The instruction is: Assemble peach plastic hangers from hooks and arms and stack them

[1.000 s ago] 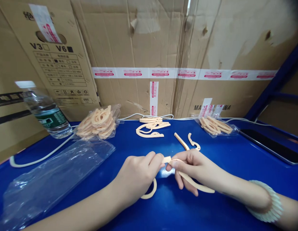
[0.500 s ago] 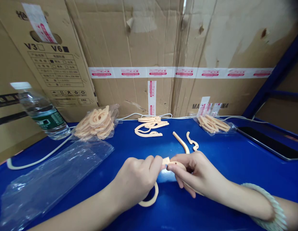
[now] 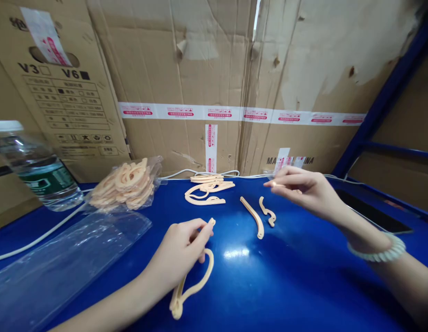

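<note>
My left hand [image 3: 181, 251] is closed on the top end of a peach plastic loop-shaped piece [image 3: 196, 283], which hangs down to the blue table [image 3: 286, 286]. My right hand [image 3: 303, 189] is stretched to the back right, thumb and forefinger pinched together, perhaps on a small peach bit that I cannot make out. Two loose peach pieces lie between the hands: a long curved strip [image 3: 253, 216] and a small hook [image 3: 267, 212]. A small pile of joined peach pieces [image 3: 205, 190] lies at the back centre.
A clear bag of peach parts [image 3: 126, 184] sits at the back left, next to a water bottle [image 3: 37, 170]. A flat clear plastic bag [image 3: 61, 263] and a white cable [image 3: 34, 240] lie on the left. Cardboard boxes [image 3: 200, 69] wall the back. A dark flat device [image 3: 369, 210] lies right.
The hands have parted. My right hand let go of the joined piece and reached to the back right. My left hand kept the piece and moved slightly left.
</note>
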A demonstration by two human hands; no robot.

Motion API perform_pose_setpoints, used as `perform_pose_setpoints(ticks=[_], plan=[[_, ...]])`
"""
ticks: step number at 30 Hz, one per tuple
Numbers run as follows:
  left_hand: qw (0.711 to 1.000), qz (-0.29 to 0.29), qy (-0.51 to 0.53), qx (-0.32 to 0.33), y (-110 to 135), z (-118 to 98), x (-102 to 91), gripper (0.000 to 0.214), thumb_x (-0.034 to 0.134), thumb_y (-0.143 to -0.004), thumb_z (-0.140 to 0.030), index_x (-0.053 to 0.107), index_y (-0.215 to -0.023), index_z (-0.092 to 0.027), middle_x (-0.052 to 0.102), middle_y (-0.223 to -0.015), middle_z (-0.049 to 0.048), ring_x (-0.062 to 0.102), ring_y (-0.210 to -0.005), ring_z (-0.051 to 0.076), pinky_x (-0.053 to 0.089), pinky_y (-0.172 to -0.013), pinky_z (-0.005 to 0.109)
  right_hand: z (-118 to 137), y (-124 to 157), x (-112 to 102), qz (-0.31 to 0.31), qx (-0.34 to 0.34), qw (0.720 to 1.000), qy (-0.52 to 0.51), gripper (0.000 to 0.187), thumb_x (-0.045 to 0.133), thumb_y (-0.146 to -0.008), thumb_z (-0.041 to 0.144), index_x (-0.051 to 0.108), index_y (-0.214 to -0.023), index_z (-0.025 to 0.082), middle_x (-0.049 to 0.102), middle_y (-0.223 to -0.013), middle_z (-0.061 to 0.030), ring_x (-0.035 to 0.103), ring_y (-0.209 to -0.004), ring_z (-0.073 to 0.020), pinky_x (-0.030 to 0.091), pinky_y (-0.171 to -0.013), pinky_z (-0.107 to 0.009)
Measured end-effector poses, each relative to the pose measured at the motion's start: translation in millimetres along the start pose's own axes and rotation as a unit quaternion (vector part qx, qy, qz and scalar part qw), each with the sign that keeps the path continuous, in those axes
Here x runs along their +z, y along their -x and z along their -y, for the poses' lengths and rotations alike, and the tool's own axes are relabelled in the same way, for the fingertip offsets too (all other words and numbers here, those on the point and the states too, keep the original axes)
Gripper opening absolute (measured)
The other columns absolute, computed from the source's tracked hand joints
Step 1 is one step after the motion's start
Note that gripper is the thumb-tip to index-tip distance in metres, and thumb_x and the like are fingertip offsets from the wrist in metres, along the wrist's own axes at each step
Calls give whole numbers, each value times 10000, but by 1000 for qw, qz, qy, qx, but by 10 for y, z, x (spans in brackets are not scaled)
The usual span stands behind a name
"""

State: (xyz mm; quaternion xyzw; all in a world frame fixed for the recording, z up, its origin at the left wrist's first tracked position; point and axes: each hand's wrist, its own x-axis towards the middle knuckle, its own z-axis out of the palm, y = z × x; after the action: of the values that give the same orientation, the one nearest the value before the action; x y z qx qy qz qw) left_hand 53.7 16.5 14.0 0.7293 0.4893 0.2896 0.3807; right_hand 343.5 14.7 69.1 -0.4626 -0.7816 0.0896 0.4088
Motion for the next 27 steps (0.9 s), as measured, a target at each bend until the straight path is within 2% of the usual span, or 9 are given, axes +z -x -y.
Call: perform_pose_setpoints(ticks=[4,8,11,15,17,19,21,23,27], plan=[[980,30,169,-101,-65,21,6,409,561,-793,-590,599,-811,-183,603,-482,-5,523,-381,144,421,-407,220,-281,-32,-25,149,-46,984,89,214,607,-883,349,775,-941,231,668,-897,-67,625,-766,-178,493,-648,-305],[954,-9,277,-115,-60,19,2,445,641,-745,-602,565,-794,-166,640,-533,16,585,-441,143,452,-423,199,-388,-29,89,208,-38,968,132,166,601,-851,219,760,-891,191,645,-939,-77,638,-772,-162,517,-650,-273],[943,-45,311,-109,-40,-2,-11,415,660,-770,-561,544,-788,-163,652,-565,16,594,-479,124,451,-433,173,-397,-32,99,251,-20,958,137,123,613,-822,152,733,-837,171,655,-914,-70,643,-786,-162,520,-686,-271],[934,-72,332,-110,-60,-11,-30,429,695,-717,-555,504,-729,-171,649,-567,11,597,-494,126,488,-440,189,-370,-24,43,298,-19,943,149,100,609,-830,156,706,-819,174,663,-883,-56,643,-785,-167,518,-731,-294],[933,-81,334,-109,-76,-4,-33,438,706,-691,-558,503,-730,-172,646,-565,7,598,-497,130,503,-439,200,-311,-6,47,289,-31,941,176,104,589,-846,163,691,-836,182,660,-866,-53,635,-789,-178,512,-735,-313],[934,-88,332,-98,-84,7,-27,435,707,-690,-554,510,-748,-171,650,-574,5,598,-499,129,509,-437,200,-190,28,109,244,-58,947,202,137,550,-875,163,680,-913,184,655,-882,-66,624,-812,-193,507,-728,-326],[938,-92,325,-78,-82,18,-16,424,698,-709,-549,515,-766,-171,656,-586,3,599,-497,128,511,-429,199,-9,82,229,177,-110,958,195,215,511,-912,179,645,-1080,176,650,-980,-96,608,-900,-211,507,-769,-344],[944,-97,312,-53,-72,26,-6,409,682,-741,-546,518,-783,-173,646,-586,-9,601,-495,131,518,-424,205,194,154,383,126,-190,962,153,298,503,-941,228,574,-1223,162,624,-1124,-123,565,-1041,-225,479,-890,-378],[955,-85,285,-5,-42,35,2,375,652,-801,-524,516,-784,-176,608,-577,-38,590,-482,123,540,-438,218,439,306,658,142,-319,922,166,354,519,-960,344,561,-1244,136,613,-1227,-121,473,-1190,-265,344,-1041,-443]])
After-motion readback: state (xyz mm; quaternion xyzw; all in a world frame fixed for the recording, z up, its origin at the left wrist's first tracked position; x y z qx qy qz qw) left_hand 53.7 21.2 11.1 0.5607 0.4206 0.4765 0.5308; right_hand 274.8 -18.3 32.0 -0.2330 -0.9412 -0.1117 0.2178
